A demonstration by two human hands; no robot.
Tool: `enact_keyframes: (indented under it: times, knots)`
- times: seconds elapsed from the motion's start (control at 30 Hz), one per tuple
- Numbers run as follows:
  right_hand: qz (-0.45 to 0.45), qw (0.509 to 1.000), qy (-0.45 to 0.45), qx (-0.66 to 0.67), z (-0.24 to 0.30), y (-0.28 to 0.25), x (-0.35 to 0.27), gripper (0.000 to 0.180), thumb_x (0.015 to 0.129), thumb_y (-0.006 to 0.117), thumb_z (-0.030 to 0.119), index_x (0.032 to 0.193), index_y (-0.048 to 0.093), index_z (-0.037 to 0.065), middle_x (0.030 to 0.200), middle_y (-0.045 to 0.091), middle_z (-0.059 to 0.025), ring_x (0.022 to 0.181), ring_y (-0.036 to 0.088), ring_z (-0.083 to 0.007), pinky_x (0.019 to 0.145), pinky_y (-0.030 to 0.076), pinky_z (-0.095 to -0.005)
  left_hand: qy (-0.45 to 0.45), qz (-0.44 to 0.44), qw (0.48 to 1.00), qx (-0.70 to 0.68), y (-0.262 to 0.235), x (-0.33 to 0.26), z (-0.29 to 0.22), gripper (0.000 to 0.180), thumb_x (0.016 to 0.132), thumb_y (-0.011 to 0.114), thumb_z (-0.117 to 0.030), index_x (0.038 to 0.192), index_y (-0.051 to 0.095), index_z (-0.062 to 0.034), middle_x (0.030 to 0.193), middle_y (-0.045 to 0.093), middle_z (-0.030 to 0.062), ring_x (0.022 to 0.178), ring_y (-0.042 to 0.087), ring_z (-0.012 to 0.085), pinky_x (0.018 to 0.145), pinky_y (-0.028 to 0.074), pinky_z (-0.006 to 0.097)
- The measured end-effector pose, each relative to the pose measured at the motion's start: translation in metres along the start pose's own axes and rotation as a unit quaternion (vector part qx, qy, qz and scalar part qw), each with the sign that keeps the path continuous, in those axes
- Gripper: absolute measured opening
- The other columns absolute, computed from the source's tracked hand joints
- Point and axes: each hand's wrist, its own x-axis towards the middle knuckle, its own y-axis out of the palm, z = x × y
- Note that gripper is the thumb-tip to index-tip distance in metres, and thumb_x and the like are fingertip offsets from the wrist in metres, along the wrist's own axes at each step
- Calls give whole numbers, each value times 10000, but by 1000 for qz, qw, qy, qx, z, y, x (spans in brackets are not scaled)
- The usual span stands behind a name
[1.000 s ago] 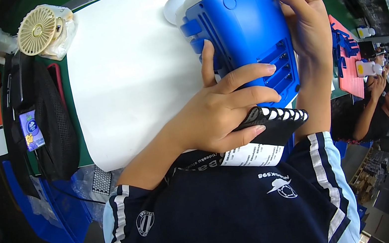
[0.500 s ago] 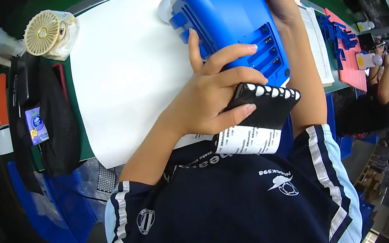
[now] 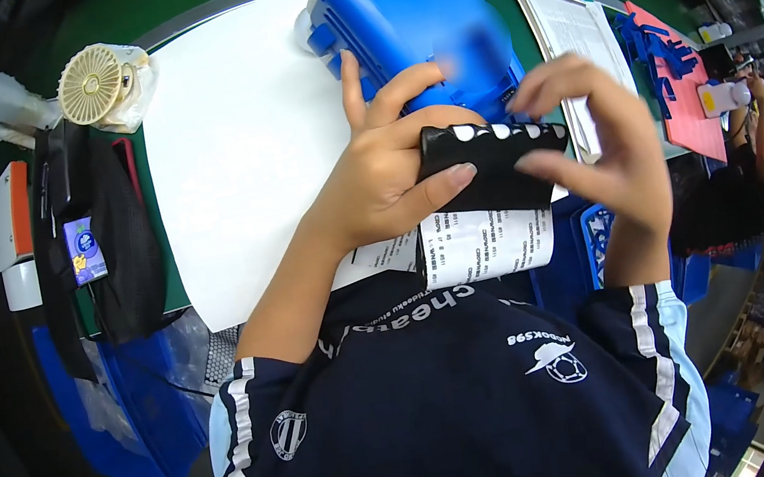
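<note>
A blue plastic housing with a white rim (image 3: 397,9) rests tilted over the white sheet; a blurred patch covers part of its lower side. My left hand (image 3: 382,169) is closed on a black strip sheet (image 3: 500,167) with a row of white round gaps along its top edge. Its printed white backing (image 3: 491,242) curls below. The index and middle fingers of that hand reach up against the housing. My right hand (image 3: 607,121), slightly smeared, has thumb and fingers apart around the strip sheet's right end, the thumb over its face.
A cream handheld fan (image 3: 92,84) and a black bag (image 3: 122,248) lie on the left. To the right are a clipboard with papers (image 3: 575,42) and blue plastic parts (image 3: 660,49) on a pink sheet (image 3: 691,123). Another person (image 3: 740,185) works at the far right.
My right hand has let go of the housing's far side and come down to the black strip sheet. The housing has shifted left, and the strip sheet now lies more level.
</note>
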Motion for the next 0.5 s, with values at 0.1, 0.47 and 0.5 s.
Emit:
enact_keyframes:
  times: [0.1,0.47,0.5]
  knots:
    - [-37,997,58,-15,4,14,-11,245,627,680,2,817,527,22,810,555,-76,711,540,-178,585,424,-238,3,1,1000,12,3,1,0,229,790,569,-287,844,652,-81,1110,536,76,1214,318,210,985,-117,554]
    - [-113,984,-10,-140,-7,-15,10,154,639,681,25,719,549,17,874,589,-98,870,567,-220,767,426,-295,-22,5,1000,3,3,1,0,273,773,532,-356,897,666,-153,1067,584,95,1255,278,228,1002,-145,488]
    - [-113,986,-25,-119,-13,-19,21,151,658,689,90,736,575,29,905,599,-86,894,565,-198,794,419,-287,-23,5,1000,4,3,1,-1,273,773,532,-356,897,666,-153,1067,584,95,1255,278,228,1002,-145,488]
